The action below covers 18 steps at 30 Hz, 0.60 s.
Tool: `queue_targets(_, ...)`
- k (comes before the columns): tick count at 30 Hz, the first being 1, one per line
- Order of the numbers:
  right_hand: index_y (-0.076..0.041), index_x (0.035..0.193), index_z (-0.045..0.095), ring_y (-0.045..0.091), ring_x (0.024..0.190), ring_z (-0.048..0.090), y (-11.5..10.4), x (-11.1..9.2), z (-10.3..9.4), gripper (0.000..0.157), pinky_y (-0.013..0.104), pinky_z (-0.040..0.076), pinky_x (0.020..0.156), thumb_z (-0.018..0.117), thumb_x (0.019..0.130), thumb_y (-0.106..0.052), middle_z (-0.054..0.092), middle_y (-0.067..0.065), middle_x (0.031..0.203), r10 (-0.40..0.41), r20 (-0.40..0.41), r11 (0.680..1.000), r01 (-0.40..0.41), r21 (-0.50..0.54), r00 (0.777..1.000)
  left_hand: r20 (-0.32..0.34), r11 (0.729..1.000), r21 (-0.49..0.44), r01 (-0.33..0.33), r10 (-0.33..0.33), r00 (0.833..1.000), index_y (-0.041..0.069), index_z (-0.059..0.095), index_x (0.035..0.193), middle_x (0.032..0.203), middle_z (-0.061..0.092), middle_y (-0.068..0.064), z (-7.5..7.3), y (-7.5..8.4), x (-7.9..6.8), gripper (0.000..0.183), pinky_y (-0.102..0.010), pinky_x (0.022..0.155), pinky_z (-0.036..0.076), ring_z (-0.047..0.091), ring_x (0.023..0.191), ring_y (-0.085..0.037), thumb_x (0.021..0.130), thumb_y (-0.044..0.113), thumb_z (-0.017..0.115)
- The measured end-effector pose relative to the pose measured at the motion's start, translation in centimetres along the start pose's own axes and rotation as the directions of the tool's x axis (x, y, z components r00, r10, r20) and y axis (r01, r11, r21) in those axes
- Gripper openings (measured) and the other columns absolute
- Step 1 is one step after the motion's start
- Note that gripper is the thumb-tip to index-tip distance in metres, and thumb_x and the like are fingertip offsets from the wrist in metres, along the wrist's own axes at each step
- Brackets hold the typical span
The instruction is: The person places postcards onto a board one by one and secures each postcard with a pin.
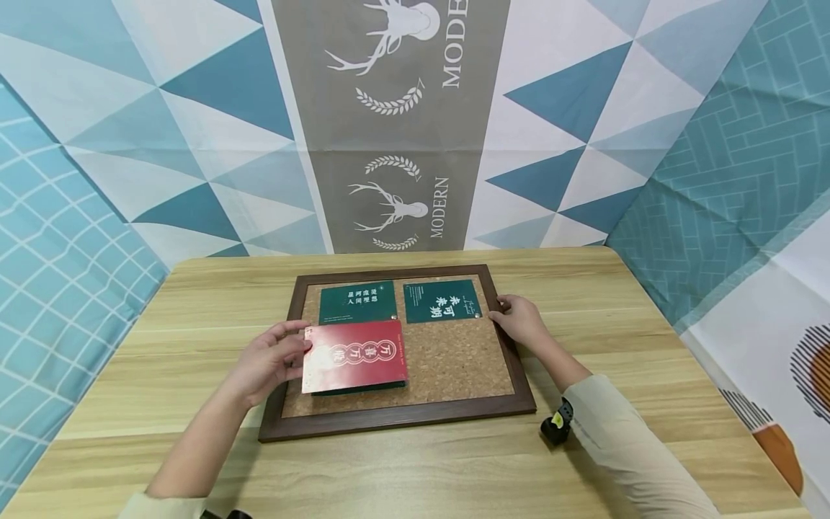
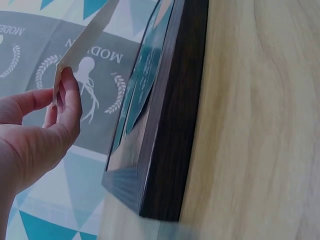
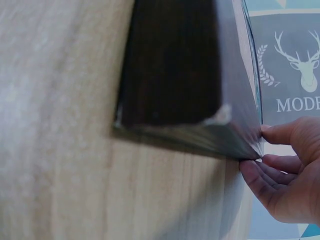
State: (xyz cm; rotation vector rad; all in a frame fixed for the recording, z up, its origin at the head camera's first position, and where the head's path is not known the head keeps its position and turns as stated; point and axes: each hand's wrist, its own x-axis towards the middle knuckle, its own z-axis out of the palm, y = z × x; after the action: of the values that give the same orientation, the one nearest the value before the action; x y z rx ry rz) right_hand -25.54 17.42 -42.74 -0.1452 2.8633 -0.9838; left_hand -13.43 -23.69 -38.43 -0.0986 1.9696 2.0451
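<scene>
A framed cork board point(image 1: 460, 364) with a dark brown wooden rim lies on the table. My left hand point(image 1: 275, 357) pinches a red card point(image 1: 363, 353) with white print by its left edge, holding it above the board's left half. In the left wrist view, the card point(image 2: 87, 40) is seen nearly edge-on between thumb and fingers, apart from the frame point(image 2: 175, 110). At the board's right side, my right hand point(image 1: 519, 321) grips the rim, with the thumb and fingers on either side of its edge point(image 3: 245, 115).
Two green cards lie on the upper cork: one at left point(image 1: 357, 301), one at right point(image 1: 441, 300). A green edge point(image 1: 363, 389) shows beneath the red card. Wooden tabletop point(image 1: 415, 461) surrounds the board, and a patterned cloth point(image 1: 395, 130) hangs behind.
</scene>
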Motion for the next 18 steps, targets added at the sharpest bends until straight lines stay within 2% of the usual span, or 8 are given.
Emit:
queue_targets(4,0.005,0.134,0.046,0.037,0.108,0.057,0.0,0.0,0.0,0.05,0.044,0.052,0.08,0.058,0.093,-0.022,0.057,0.026,0.122,-0.001,0.001,1.0,0.001,0.005,1.0,0.013,1.0,0.01,-0.001,0.001,1.0,0.008,0.034,0.128,0.095,0.053,0.006,0.6,0.1,0.4,0.037,-0.03,0.075,0.054,0.057,0.081,-0.007,0.095,0.013,0.051)
queue_targets(9,0.004,0.133,0.047,0.037,0.109,0.056,0.1,0.0,0.1,0.05,0.045,0.051,0.082,0.058,0.093,-0.022,0.057,0.026,0.123,-0.001,0.003,1.0,0.001,0.009,1.0,0.028,1.0,0.018,0.003,-0.004,1.0,0.013,0.039,0.123,0.091,0.053,0.008,1.5,0.0,0.8,0.031,-0.03,0.076,0.053,0.056,0.08,-0.005,0.095,0.013,0.05)
queue_targets(15,0.004,0.134,0.046,0.036,0.108,0.057,0.1,0.1,0.0,0.05,0.044,0.052,0.081,0.058,0.093,-0.022,0.057,0.026,0.123,-0.001,0.002,1.0,0.001,0.011,1.0,0.035,1.0,-0.002,-0.002,0.002,0.999,0.005,0.034,0.13,0.09,0.054,0.007,2.1,-0.2,1.4,0.039,-0.031,0.075,0.054,0.057,0.08,-0.006,0.095,0.009,0.049)
queue_targets(18,0.005,0.134,0.046,0.036,0.106,0.058,0.1,0.1,0.0,0.05,0.043,0.052,0.079,0.058,0.093,-0.022,0.058,0.026,0.121,-0.001,0.001,1.0,0.001,0.015,1.0,0.036,1.0,-0.01,0.001,-0.001,0.999,0.004,0.033,0.13,0.09,0.055,0.007,2.3,-0.3,1.5,0.039,-0.03,0.074,0.055,0.059,0.081,-0.007,0.094,0.009,0.05)
